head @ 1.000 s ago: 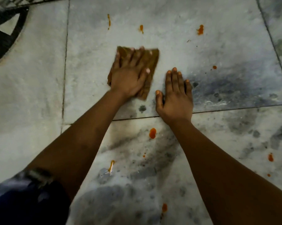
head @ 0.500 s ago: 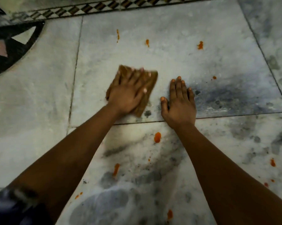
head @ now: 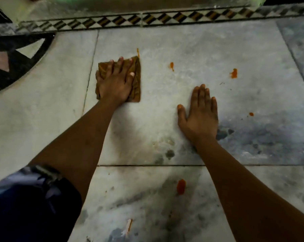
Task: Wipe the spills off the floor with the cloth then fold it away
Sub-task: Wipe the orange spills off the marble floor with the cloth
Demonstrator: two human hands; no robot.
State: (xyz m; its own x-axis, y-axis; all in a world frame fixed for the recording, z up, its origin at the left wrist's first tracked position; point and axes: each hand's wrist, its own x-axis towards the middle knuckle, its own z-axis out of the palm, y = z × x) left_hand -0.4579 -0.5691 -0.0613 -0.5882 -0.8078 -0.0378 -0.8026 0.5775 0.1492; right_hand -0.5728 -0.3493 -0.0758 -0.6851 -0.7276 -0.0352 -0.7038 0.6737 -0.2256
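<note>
A folded brown cloth (head: pixel 136 81) lies flat on the pale marble floor (head: pixel 182 49). My left hand (head: pixel 115 82) presses down on it with spread, straight fingers, covering most of it. My right hand (head: pixel 199 114) rests flat on the bare floor to the right, palm down, fingers together. Orange-red spills dot the floor: a thin streak (head: pixel 137 51) touching the cloth's far right corner, a drop (head: pixel 171 65) to its right, a blotch (head: pixel 233 73) farther right, a small spot (head: pixel 251 114), a larger drop (head: pixel 180 186) near my right forearm, and a pale smear (head: pixel 129 226) close to me.
A diamond-patterned tile border (head: pixel 147 19) runs along the far edge below a wall. A dark inlaid floor pattern (head: pixel 11 60) lies at the left. My dark sleeve (head: pixel 28 203) fills the lower left corner. Grout lines cross the floor.
My left hand has slid the cloth away from me and to the left, up to the thin streak. My right hand stays flat on the floor. The view has tilted toward the wall.
</note>
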